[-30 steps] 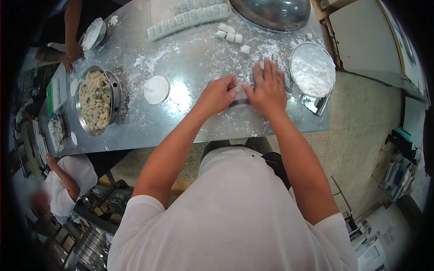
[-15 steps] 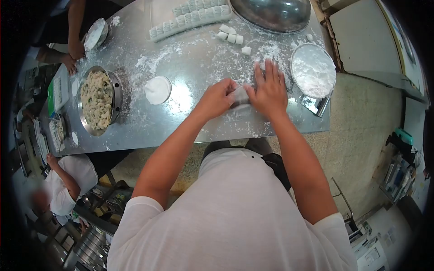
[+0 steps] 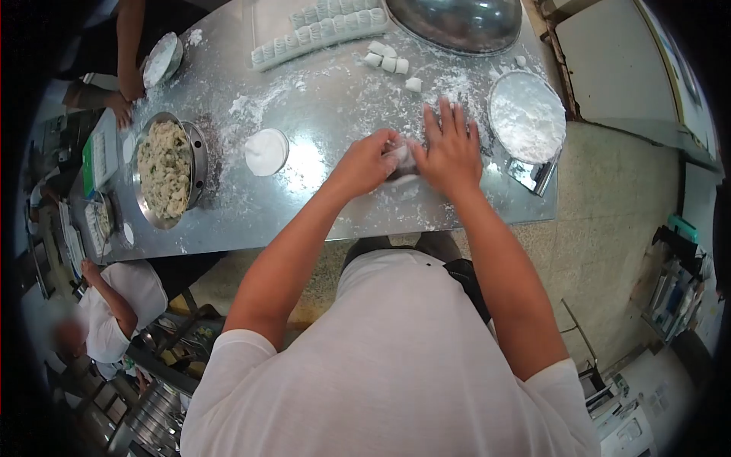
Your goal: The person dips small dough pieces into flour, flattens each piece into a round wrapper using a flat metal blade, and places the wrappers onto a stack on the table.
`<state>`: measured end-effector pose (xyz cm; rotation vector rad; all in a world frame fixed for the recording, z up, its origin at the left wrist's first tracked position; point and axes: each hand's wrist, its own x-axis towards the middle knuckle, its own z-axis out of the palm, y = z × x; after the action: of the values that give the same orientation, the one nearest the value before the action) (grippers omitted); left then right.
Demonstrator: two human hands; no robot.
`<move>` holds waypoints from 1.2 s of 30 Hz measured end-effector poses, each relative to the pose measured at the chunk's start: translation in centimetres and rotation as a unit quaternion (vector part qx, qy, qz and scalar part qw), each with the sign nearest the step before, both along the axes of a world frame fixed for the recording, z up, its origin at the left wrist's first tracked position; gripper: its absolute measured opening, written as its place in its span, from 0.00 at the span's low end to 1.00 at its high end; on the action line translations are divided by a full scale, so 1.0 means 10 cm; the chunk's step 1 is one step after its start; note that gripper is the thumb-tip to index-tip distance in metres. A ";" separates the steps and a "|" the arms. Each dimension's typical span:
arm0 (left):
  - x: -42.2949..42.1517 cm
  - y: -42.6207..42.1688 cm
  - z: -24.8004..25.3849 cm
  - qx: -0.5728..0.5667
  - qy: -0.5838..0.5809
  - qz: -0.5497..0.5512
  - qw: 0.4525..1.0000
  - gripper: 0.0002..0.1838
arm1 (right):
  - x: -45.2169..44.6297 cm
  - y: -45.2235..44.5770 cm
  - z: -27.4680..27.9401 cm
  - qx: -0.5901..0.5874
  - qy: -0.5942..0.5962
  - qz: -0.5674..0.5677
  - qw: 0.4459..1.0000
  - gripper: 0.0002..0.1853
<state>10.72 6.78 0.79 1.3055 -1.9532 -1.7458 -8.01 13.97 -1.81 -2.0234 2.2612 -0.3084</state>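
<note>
Between my two hands a thin white dough round [image 3: 403, 161] lies at the metal table [image 3: 335, 217], partly hidden and blurred. My left hand [image 3: 371, 161] has its thumb and fingers pinched on the round's left edge. My right hand [image 3: 451, 152] lies flat, fingers stretched forward and apart, its thumb beside the dough. Whether a rolling tool is under the palm cannot be seen. A stack of white dough rounds [image 3: 266, 152] sits left of my hands. Several small dough pieces [image 3: 387, 58] lie farther back. A bowl of white flour [image 3: 525, 116] stands to the right.
A metal bowl of chopped filling [image 3: 163, 169] stands at the left. Shaped dumplings fill a tray [image 3: 260, 23] at the back, beside a large metal dome [image 3: 461, 23]. A co-worker's hands [image 3: 122, 99] are near another flour bowl [image 3: 161, 61]. A second person [image 3: 122, 305] is at lower left.
The dough round has shifted and turned between my hands. My right hand has slid slightly forward and back, while my left stays pinched at the edge.
</note>
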 end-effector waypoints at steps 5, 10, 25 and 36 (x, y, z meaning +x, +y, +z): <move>-0.10 -0.09 0.05 -0.214 -0.088 -0.097 0.968 0.11 | 0.04 0.23 -0.02 -0.052 -0.007 -0.011 0.999 0.36; 0.15 0.05 -0.24 0.138 0.028 0.021 0.990 0.11 | 0.05 1.11 -0.02 -0.021 -0.071 0.046 0.996 0.32; 0.21 0.00 -0.18 0.047 -0.033 -0.031 0.998 0.12 | 0.08 1.05 0.03 0.000 -0.047 0.056 0.997 0.35; 0.13 0.13 -0.11 -0.203 -0.100 -0.046 0.973 0.12 | 0.05 0.52 -0.14 -0.054 -0.014 0.051 0.997 0.32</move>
<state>11.99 8.10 -0.29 1.2962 -2.3547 -1.1913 -7.53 19.18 -3.24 -2.1627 2.1597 -0.4578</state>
